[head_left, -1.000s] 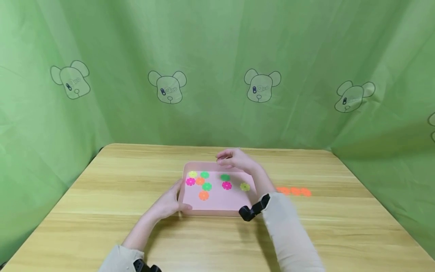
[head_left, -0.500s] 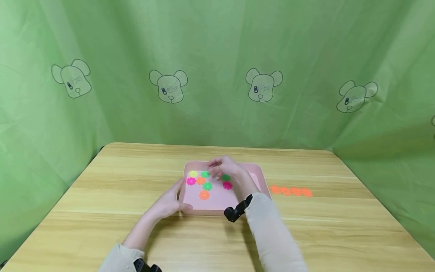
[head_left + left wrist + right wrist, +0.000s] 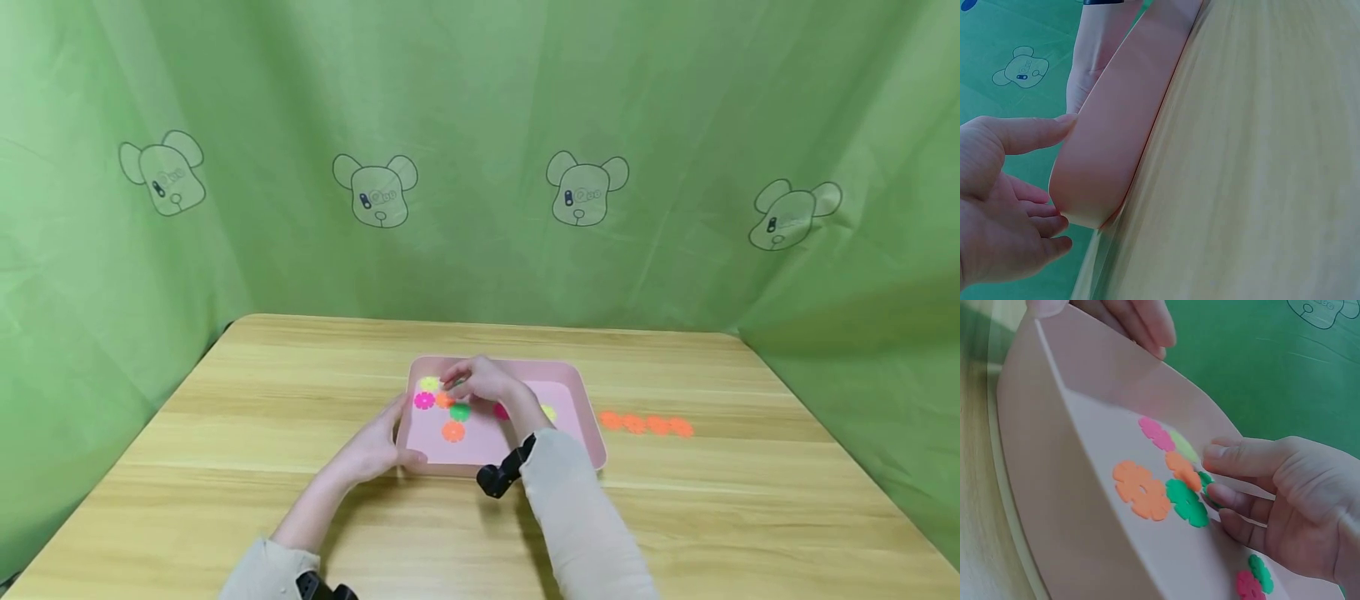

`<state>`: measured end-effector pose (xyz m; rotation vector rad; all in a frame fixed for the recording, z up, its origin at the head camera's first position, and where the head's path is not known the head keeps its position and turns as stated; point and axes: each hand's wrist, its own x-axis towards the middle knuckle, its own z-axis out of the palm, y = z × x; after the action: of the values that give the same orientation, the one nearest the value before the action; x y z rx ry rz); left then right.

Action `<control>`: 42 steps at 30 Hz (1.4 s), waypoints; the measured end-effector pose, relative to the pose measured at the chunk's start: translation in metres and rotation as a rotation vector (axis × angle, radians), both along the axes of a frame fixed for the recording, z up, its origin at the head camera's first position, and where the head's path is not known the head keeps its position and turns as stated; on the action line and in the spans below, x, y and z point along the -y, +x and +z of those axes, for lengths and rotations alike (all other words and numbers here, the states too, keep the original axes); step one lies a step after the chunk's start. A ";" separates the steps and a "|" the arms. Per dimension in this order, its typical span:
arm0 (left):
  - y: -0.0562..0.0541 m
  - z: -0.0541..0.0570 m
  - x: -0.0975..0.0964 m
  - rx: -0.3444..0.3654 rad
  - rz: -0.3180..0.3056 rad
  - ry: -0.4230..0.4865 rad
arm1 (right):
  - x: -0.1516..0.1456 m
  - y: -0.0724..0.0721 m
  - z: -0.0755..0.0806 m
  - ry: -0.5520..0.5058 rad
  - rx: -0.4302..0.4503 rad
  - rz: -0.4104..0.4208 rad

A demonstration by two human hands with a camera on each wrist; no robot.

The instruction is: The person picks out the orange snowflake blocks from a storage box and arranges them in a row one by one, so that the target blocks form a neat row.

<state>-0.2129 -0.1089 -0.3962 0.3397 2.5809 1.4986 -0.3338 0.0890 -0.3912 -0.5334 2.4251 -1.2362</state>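
Flower pieces (image 3: pixel 1147 499), likely light, bendable and best pinched by their notched rims, lie inside a pink tray (image 3: pixel 566 412) the left hand (image 3: pixel 373 446) grips while the right hand (image 3: pixel 483 381), thumb and fingers parted, is poised at a green one (image 3: pixel 1205 480).

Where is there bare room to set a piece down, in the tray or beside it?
In the tray: the strip between the rightmost yellow flower and the right wall. On the table: left of the left hand, and right of the orange row. Crowded: the tray's left half, where flowers cluster with the right hand over some.
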 end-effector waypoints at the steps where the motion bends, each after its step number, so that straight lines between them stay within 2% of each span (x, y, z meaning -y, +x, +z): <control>1: 0.000 0.000 0.000 0.000 -0.001 -0.003 | 0.001 0.000 0.000 0.020 -0.021 0.004; 11: 0.001 0.000 0.000 0.012 0.000 -0.010 | 0.008 0.001 -0.007 0.106 -0.113 0.024; 18: 0.000 0.000 0.000 0.021 0.002 -0.006 | 0.011 0.000 -0.006 0.190 -0.208 0.107; 24: -0.001 0.000 -0.001 0.011 -0.009 -0.004 | 0.009 0.000 -0.006 0.190 -0.156 0.084; 29: 0.000 0.001 -0.001 0.007 -0.009 -0.004 | 0.008 0.001 -0.007 0.150 -0.115 0.060; 42: 0.000 -0.001 0.000 0.011 -0.011 0.027 | 0.006 0.005 -0.006 0.106 -0.125 0.003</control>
<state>-0.2126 -0.1087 -0.3971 0.3477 2.5487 1.5280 -0.3289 0.0834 -0.3973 -0.5994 2.5753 -1.0955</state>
